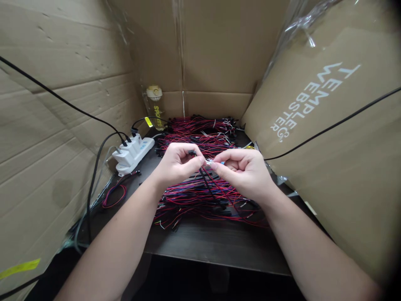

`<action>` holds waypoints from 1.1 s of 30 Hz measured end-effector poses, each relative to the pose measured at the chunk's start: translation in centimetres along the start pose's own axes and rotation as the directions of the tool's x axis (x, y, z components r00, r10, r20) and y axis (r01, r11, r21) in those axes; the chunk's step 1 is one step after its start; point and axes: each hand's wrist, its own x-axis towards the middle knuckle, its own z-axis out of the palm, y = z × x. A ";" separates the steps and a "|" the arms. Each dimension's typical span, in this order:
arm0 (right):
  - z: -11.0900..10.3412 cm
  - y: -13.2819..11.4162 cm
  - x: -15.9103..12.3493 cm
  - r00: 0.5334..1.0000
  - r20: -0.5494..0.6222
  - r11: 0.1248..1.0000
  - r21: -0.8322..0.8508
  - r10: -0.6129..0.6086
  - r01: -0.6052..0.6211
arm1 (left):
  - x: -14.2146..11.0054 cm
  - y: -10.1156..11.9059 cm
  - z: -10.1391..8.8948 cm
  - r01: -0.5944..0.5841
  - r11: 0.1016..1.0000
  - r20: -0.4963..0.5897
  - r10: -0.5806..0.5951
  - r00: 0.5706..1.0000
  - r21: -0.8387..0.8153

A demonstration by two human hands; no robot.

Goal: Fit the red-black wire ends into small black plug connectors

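Both hands (246, 170) pinch small pale piece (208, 161); wire bundles (184, 192) beneath

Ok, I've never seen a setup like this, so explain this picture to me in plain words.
There is no machine here, just one person's bare hands, seen from a camera worn on the head that looks forward and down. The left hand and right hand meet at the fingertips, pinching a small shiny piece, too small to identify. A black cable hangs below the left hand. On the dark tabletop lie bundles of thin wires, mostly red and black. To their left is a white power strip with plugs in it; farther back stands a bottle with yellow lettering. Cardboard panels surround the space.
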 end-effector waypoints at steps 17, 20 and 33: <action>0.2 1.3 -0.6 0.889 0.014 0.811 -0.404 -0.457 0.423 | -0.4 -0.7 -0.1 -0.181 0.973 -0.019 0.185 0.982 0.147; 0.0 1.3 -0.5 0.817 0.065 0.681 -0.517 -0.573 0.519 | -0.3 -0.6 -0.3 -0.210 0.959 0.018 0.211 0.977 0.190; 0.1 0.3 -1.1 0.865 0.024 0.770 -0.445 -0.500 0.457 | -0.7 0.7 -1.2 -0.379 0.869 0.165 0.343 0.925 0.319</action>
